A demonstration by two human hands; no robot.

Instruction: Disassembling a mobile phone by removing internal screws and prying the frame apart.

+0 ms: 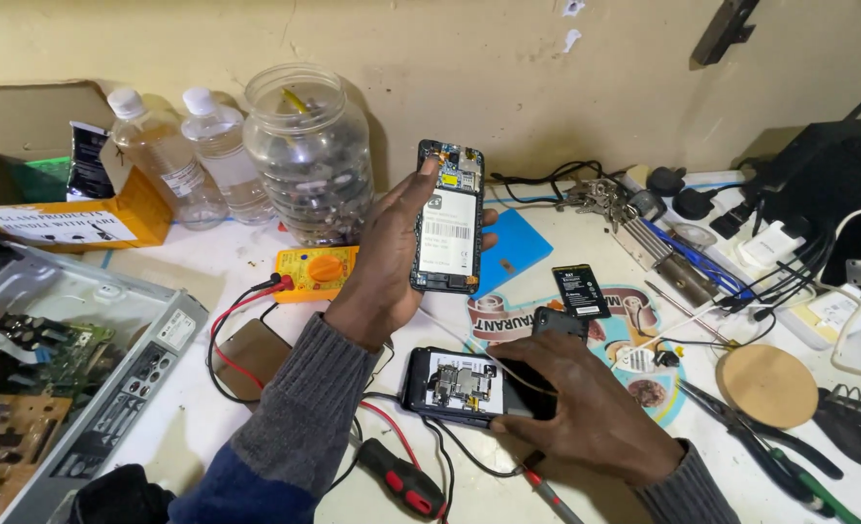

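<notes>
My left hand (384, 257) holds an opened phone (448, 218) upright above the bench, back cover off, its circuit board and white-labelled battery showing. My right hand (586, 403) rests on a second opened phone (455, 386) lying flat on the white table, covering its right end; its board is exposed. A loose black battery (580, 289) lies just beyond my right hand, and a blue back cover (513, 247) sits behind the raised phone.
A yellow multimeter (316, 272) with red and black leads, a large clear jar (307, 150), two plastic bottles (198, 155), an open metal chassis (71, 359) at left, a red-handled screwdriver (406, 480), pliers (761, 442), a wooden disc (768, 385), cables and plugs at right.
</notes>
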